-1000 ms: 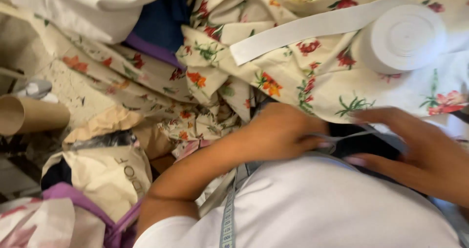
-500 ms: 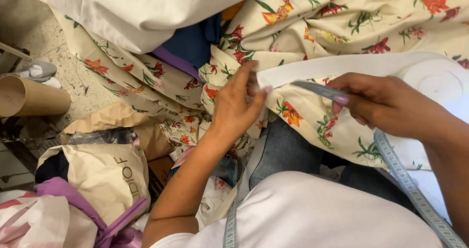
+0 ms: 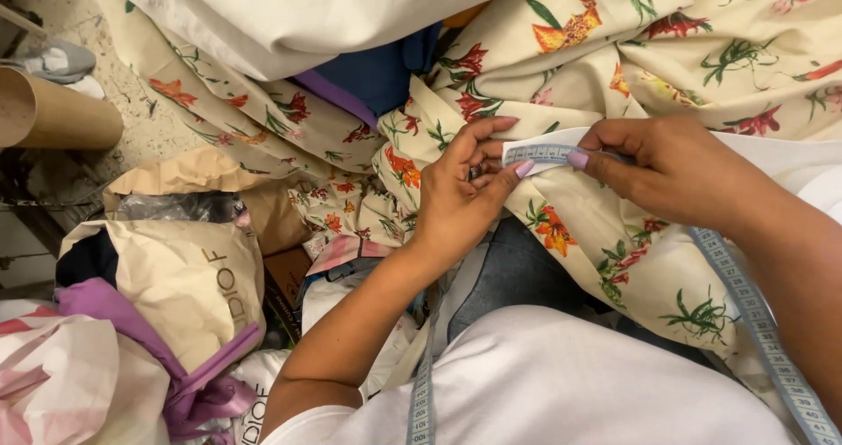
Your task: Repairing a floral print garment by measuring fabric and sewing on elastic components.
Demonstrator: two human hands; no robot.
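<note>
Head view: a pale blue flexible measuring tape (image 3: 545,154) has its free end pinched between both hands, laid over a cream cotton fabric printed with red and orange flowers (image 3: 614,234).

Left hand (image 3: 460,191) sits at about 8 o'clock from the tape end, thumb and forefinger closed on the tip, wrist rising from 7 o'clock.

Right hand (image 3: 675,169) sits at 3 o'clock from the tip, thumb pressing the tape flat, other fingers curled over it.

The held stretch's long axis runs roughly 9-to-3. From under the right hand the tape drops toward 5 o'clock along the forearm. Another stretch hangs at the chest near 6 o'clock.

Both hands touch the tape; the left is nearer the tip. The hands are nearly together.

Off at 9 o'clock: a brown cardboard tube (image 3: 53,112) on the floor and a tan paper bag (image 3: 175,278).
</note>
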